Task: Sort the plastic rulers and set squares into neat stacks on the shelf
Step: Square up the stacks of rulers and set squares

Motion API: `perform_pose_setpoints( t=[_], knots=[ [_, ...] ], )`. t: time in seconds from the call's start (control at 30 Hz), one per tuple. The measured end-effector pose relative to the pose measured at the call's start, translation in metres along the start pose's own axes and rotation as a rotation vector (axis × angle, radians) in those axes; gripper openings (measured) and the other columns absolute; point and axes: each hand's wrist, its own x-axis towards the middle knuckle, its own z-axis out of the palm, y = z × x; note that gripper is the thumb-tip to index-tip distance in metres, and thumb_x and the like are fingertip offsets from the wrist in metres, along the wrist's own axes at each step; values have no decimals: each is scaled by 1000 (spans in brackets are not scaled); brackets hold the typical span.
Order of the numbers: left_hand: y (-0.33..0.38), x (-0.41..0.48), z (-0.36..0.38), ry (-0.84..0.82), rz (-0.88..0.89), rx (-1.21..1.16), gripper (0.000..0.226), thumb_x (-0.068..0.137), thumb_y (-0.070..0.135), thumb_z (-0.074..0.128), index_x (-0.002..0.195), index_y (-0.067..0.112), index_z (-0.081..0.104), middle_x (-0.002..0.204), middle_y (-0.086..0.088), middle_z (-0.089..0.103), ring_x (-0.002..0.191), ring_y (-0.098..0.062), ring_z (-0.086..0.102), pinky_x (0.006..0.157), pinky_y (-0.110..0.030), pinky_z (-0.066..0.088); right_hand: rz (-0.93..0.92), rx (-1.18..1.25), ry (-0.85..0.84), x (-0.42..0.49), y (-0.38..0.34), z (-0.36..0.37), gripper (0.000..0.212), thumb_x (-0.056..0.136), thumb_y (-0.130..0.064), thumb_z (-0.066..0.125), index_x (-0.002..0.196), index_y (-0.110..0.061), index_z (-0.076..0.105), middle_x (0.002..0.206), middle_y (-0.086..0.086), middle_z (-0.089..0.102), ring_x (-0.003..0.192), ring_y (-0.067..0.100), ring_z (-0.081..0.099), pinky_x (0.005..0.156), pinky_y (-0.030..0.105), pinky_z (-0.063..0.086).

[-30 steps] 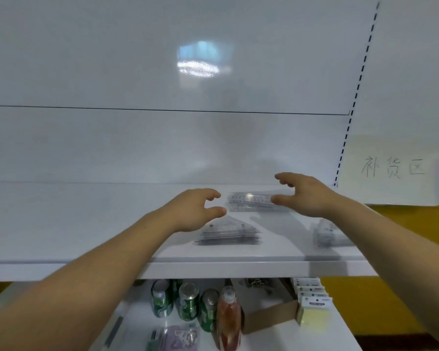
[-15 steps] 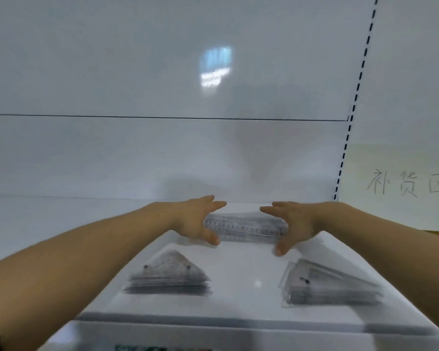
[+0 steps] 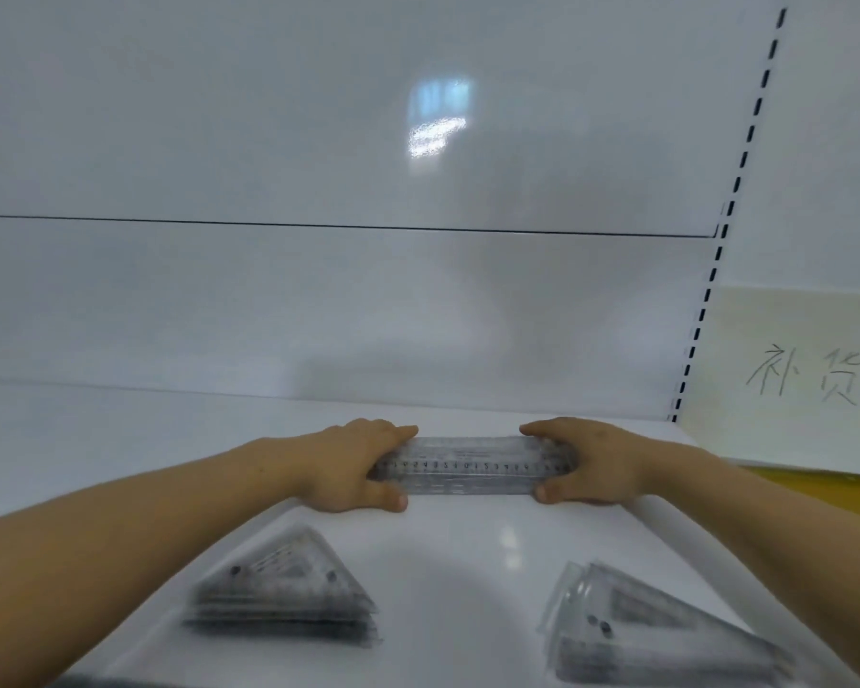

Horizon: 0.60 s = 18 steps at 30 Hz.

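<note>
A stack of clear plastic rulers lies crosswise at the back of the white shelf. My left hand grips its left end, fingers over the far edge and thumb on the near edge. My right hand grips the right end the same way. Nearer to me, a stack of clear set squares lies at the left. A second, longer stack of set squares lies at the right, its pieces slightly fanned.
The shelf's white back panel rises just behind the rulers. A slotted upright bounds the shelf at the right. Beyond it hangs a pale sign with handwritten characters.
Both hands have closed in on the ends of the ruler stack and now hold it. The view has moved closer, so the lower shelf is out of sight.
</note>
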Motion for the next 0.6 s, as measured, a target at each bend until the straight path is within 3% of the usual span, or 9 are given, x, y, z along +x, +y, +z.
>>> perform_pose_setpoints(
  t=[0.17,0.33,0.43,0.5,0.6],
  knots=[
    [-9,6,4,110,18,-109,74,90,51,53,149,26,17,146,3,35,128,-12,37,106,-25,29,-50,12,66,3,9,10,80,80,-57,64,146,-32,26,147,-10,30,136,11,30,111,24,22],
    [-9,10,7,90,53,-107,88,79,66,49,150,26,17,147,7,30,129,-10,33,107,-22,26,-14,-8,141,7,14,11,72,78,-61,62,141,-36,36,131,-13,46,121,8,42,100,21,31],
    [-12,11,6,151,41,-153,65,91,46,53,147,25,28,142,7,40,123,-9,41,100,-19,31,-58,-59,136,10,12,13,64,85,-61,50,141,-33,38,128,-11,47,119,9,43,101,23,32],
    [-15,9,8,182,30,-185,61,93,43,51,147,28,27,141,10,41,123,-7,41,97,-16,29,-53,-40,151,13,10,13,60,88,-59,46,142,-33,37,132,-10,47,122,11,45,102,25,33],
    [-18,8,14,257,70,-258,63,88,59,45,144,34,31,129,22,42,114,3,42,92,-7,29,-34,44,194,11,9,13,57,91,-53,48,143,-35,33,135,-8,48,123,10,45,103,26,34]
  ],
)
